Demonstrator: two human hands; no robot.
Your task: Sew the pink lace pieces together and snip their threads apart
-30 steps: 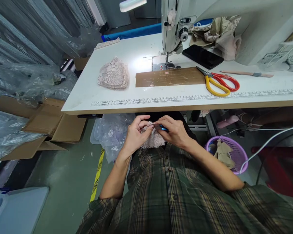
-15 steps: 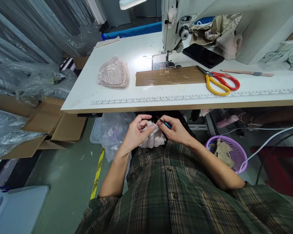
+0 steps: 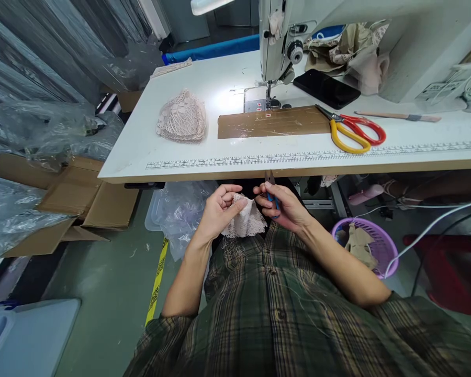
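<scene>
Below the table's front edge, my left hand (image 3: 222, 212) pinches a small piece of pale pink lace fabric (image 3: 246, 222) between thumb and fingers. The lace hangs over my lap with its scalloped edge down. To its right, my right hand (image 3: 284, 207) is closed around small blue-handled thread snips (image 3: 273, 196), whose blades point up toward the table edge. A thin thread seems to run from the lace's corner to my right fingertips, which are slightly apart from the fabric.
A sewing machine (image 3: 278, 52) stands on the white table (image 3: 172, 170). On the table are stacked lace pieces (image 3: 182, 118), a brown tape strip (image 3: 272, 123), red-and-yellow scissors (image 3: 351, 136) and a black phone (image 3: 325, 89). A purple basket (image 3: 384, 243) and cardboard box (image 3: 82, 193) are below.
My right hand has drawn slightly right, away from the lace. The snips have swung from pointing left to pointing up. My left hand keeps its hold on the lace.
</scene>
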